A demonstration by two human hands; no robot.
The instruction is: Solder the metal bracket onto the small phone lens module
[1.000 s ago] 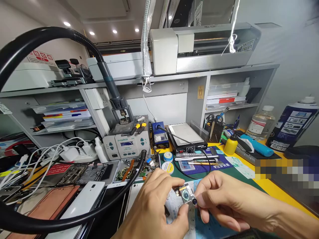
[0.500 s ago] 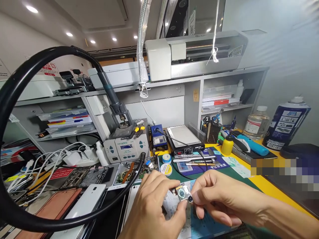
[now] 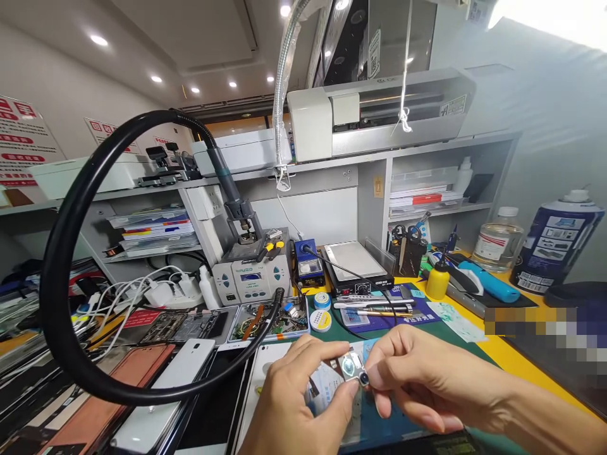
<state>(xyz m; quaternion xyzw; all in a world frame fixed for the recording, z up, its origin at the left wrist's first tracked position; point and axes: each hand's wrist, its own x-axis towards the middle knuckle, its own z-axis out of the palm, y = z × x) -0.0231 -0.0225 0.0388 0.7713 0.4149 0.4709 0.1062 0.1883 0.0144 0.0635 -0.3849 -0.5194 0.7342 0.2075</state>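
A small silver phone camera module with round dark lenses is held up between my two hands. My left hand pinches it from the left, index finger at its top edge and thumb at its lower edge. From the right, the thumb and curled fingers of my right hand grip its right side, beside the small black lens. Below the hands lies a blue-and-white printed sheet on the green mat. What my right fingertips cover on the module is hidden.
A black hose loops over several phones at left. Beyond the hands stand a parts tray, a hot-air station, a heating plate and pens. At right are a yellow bottle and a spray can.
The view has shifted, so the surroundings sit farther right and mostly lower in the picture. Both hands keep their hold on the camera module, which is tilted slightly differently.
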